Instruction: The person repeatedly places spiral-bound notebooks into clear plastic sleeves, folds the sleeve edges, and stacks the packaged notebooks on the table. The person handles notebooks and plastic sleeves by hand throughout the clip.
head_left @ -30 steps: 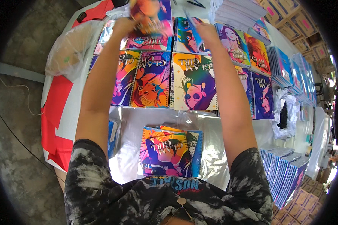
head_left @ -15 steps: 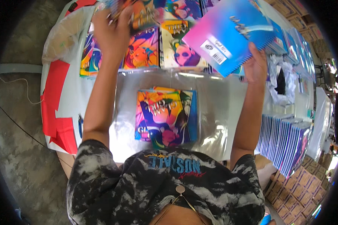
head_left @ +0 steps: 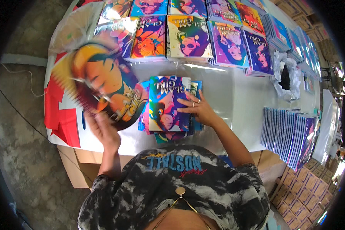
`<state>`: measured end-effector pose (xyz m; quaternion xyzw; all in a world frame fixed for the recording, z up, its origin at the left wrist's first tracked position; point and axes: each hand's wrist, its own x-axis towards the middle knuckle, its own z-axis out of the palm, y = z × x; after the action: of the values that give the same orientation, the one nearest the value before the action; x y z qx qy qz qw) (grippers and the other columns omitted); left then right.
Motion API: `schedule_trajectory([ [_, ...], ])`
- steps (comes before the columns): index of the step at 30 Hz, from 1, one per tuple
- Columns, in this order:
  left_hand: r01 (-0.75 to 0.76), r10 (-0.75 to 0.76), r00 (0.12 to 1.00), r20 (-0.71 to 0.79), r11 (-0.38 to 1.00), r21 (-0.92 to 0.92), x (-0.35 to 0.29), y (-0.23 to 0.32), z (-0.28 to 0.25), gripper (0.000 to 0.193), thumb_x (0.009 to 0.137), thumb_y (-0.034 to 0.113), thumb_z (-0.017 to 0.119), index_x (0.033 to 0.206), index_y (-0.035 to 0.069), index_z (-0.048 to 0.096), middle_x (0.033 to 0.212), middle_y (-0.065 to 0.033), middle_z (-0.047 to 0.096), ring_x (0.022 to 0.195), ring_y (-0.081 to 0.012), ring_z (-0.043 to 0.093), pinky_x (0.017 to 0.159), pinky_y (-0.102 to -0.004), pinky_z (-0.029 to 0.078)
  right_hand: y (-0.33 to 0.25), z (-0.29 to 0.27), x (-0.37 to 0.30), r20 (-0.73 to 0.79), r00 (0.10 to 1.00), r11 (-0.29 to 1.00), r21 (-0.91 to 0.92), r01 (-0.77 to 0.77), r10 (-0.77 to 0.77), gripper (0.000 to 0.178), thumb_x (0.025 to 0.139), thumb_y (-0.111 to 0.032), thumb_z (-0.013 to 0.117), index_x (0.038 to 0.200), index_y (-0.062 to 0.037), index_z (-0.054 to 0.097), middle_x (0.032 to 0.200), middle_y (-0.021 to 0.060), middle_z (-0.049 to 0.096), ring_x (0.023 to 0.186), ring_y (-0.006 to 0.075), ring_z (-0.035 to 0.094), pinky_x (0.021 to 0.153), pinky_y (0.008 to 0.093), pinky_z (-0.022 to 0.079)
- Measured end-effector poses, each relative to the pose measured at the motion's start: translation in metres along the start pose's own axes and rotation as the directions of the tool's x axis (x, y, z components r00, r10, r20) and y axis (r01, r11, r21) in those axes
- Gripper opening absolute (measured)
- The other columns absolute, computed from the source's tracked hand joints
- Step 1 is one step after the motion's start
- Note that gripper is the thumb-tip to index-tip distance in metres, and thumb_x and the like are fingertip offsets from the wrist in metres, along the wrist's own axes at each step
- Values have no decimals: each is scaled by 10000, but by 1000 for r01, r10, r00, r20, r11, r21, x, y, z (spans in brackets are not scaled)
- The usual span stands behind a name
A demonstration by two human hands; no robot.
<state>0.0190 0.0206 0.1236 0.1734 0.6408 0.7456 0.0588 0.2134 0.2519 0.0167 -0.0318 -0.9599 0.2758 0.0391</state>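
My left hand (head_left: pixel 104 132) grips the spiral edge of a notebook (head_left: pixel 115 76), tilted up and smeared by motion, its cover a drawn face in yellow, orange and dark red. In front of me lies a small pile of notebooks, the top one a spiral notebook (head_left: pixel 165 111) with a blue, purple and white cover. My right hand (head_left: pixel 200 109) rests on that cover's right side, fingers spread, rings showing. Covers of other colours stick out unevenly from under the top notebook.
Rows of notebook stacks (head_left: pixel 189 42) line the far side of the table. Notebooks (head_left: pixel 287 134) stand on edge at the right, below a crumpled plastic bag (head_left: pixel 286 78) with something dark inside. Red sheets (head_left: pixel 63 122) lie at the left edge. Brown cartons (head_left: pixel 299 195) are piled lower right.
Both hands have come back from the far stacks. My left hand brought a notebook nearer; my right hand let go of its blue-pink notebook, and the pile now has a different top cover.
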Motion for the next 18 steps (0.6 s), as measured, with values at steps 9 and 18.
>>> schedule_trajectory([
  [9,-101,-647,738,191,174,980,-38,-68,14,502,773,543,590,659,55,593,616,-161,612,599,-333,615,558,-416,464,118,-124,135,-578,789,935,-121,-334,207,272,788,-131,582,1045,-66,643,1054,237,594,1005,387,537,860,442,431],
  [18,5,-635,757,156,244,970,-22,-67,-4,339,807,388,628,719,61,611,584,-119,593,563,-302,594,550,-386,461,242,-178,245,-422,663,727,-14,-686,618,403,706,-277,664,990,7,635,934,211,641,872,351,617,806,410,488],
])
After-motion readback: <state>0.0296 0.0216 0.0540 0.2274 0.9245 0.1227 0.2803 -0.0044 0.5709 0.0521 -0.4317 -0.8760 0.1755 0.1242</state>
